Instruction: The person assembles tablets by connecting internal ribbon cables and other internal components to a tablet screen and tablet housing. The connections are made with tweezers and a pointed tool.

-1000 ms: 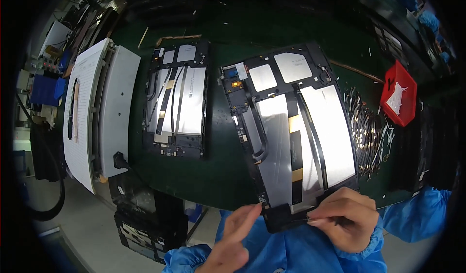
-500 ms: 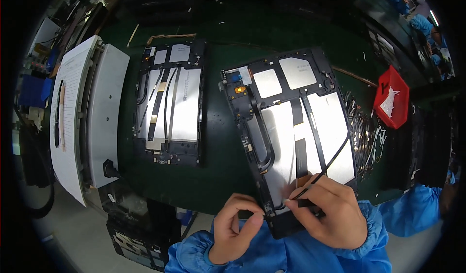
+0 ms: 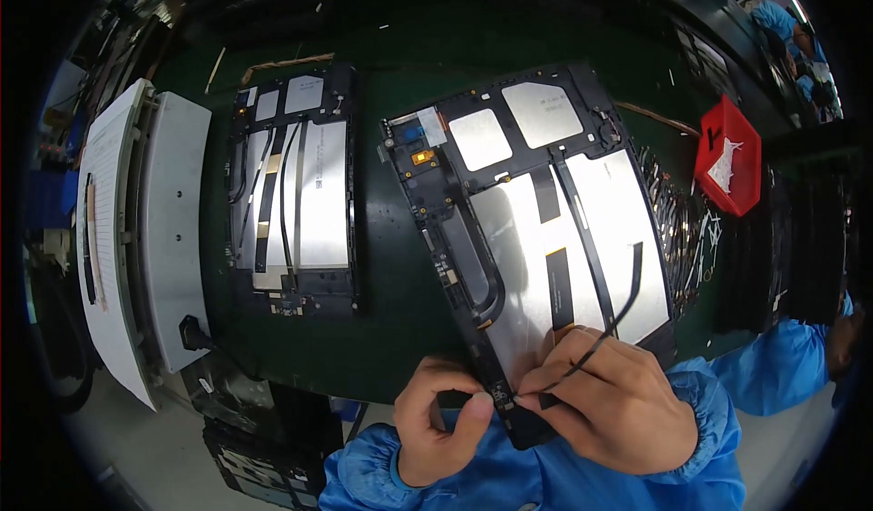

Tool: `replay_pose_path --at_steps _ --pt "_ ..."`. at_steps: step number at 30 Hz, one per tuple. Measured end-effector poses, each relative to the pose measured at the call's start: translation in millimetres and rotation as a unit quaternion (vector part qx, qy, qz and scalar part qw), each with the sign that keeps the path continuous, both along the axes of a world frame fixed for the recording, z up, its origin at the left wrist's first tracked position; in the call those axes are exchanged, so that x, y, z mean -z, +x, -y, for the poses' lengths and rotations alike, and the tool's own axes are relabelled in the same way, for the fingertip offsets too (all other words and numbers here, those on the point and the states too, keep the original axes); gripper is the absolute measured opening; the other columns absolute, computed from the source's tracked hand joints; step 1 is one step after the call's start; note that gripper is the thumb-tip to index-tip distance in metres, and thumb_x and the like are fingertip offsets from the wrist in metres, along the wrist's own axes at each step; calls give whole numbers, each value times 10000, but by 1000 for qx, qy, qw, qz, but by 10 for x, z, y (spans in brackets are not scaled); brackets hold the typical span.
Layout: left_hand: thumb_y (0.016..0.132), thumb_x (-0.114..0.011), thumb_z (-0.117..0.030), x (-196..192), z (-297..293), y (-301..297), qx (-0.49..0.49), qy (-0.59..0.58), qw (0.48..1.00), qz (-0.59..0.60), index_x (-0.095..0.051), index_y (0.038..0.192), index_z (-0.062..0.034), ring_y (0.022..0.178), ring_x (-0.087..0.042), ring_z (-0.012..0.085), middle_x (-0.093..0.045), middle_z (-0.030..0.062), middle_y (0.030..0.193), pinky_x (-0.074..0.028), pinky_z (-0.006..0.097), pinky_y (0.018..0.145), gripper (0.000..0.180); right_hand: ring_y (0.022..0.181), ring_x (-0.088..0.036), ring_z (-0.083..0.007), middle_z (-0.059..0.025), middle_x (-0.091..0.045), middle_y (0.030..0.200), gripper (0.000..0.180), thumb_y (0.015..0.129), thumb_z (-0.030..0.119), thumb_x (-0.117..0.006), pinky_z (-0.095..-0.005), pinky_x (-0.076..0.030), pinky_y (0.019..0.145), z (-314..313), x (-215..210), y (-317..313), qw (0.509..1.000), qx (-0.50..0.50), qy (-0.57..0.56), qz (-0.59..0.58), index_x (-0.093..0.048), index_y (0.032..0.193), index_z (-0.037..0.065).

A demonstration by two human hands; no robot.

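Note:
An opened tablet (image 3: 523,256), with silver battery plates and a black frame, lies tilted in front of me, its near end toward my body. At its lower left corner is my left hand (image 3: 441,425), closed, thumb and forefinger together against the frame's edge. My right hand (image 3: 623,406) rests over the near end and pinches a thin black flat cable (image 3: 627,302), whose free end arcs up over the battery. The fingertips press close to a small board (image 3: 503,395) at the corner; the cable's end there is hidden by the fingers.
A second opened tablet (image 3: 314,193) lies to the left. Farther left stand a pale box (image 3: 177,229) and a written sheet (image 3: 114,265) with pens. On the right are a red tray (image 3: 741,184) of white strips and a heap of cables (image 3: 659,211). A blue sleeve (image 3: 777,379) shows at right.
My right hand has moved slightly down and left toward the corner, and the cable's free end has swung more upright. The whole view has shifted a little.

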State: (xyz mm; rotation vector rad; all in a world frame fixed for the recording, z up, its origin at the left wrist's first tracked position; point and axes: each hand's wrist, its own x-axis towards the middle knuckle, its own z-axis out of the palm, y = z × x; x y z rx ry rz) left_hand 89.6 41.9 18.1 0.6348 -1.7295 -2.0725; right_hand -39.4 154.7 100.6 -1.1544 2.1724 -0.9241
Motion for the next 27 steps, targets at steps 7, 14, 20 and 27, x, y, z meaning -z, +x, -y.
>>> replay_pose_path --at_steps 7,14,20,27 --pt "741 -672 -29 15 -7 14 5 -47 999 -2 -565 835 4 771 -567 198 -586 113 831 -447 281 704 146 719 -596 -247 -94 -539 788 185 652 24 -715 -322 -494 598 29 37 73 1000 16 -2 -24 -643 821 -4" --pt "704 -720 -51 -76 124 -13 79 -134 987 42 -576 767 -25 746 -561 183 -582 96 819 -440 283 668 160 696 -594 -250 -101 -538 770 179 670 27 -707 -325 -489 590 34 43 63 1000 8 -8 -28 -641 833 -5" --pt "754 -685 -63 -26 218 -14 133 -26 990 43 -586 805 -16 781 -561 181 -581 93 826 -436 277 706 121 608 -580 -225 -88 -531 726 172 736 68 -703 -308 -474 542 -12 -18 91 998 -5 -38 53 -632 877 2" --pt "747 -726 -120 -152 176 368 196 20 970 139 -642 873 -59 843 -618 239 -671 58 859 -422 340 879 163 494 -527 -151 -47 -507 674 317 675 214 -791 -248 -427 439 -14 16 388 990 56 24 -131 -636 891 40"
